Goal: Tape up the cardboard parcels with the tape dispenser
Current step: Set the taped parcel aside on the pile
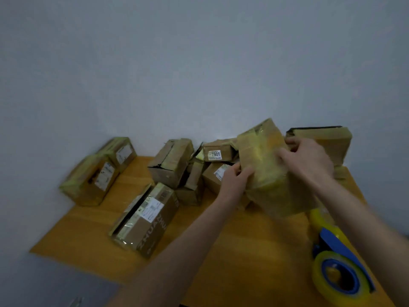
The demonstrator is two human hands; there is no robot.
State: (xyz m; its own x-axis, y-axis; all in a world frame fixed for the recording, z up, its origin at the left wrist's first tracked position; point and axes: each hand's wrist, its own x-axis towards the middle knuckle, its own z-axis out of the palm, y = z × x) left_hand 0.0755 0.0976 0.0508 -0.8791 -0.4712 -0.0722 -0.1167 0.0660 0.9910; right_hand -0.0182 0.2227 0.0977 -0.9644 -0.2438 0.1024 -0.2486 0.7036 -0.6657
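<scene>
- The left hand (234, 180) gripped the left edge of a taped parcel (265, 169), and the right hand (307, 160) clasped its upper right.
- The parcel stood tilted above the table (243, 251).
- The dispenser (338, 269) lay on the table beside the right forearm.
- Other parcels (146, 218) lay behind and to the left.

You face an orange-brown wooden table (243, 251). Behind the table, a plain pale grey wall (177, 63) fills the upper view. Beside the table's near left corner, grey floor (33, 284) shows. Light is dim and even.

a plain packing room: bare grey wall (199, 63), wooden table (243, 251) heaped with taped cardboard parcels (170, 162).
</scene>
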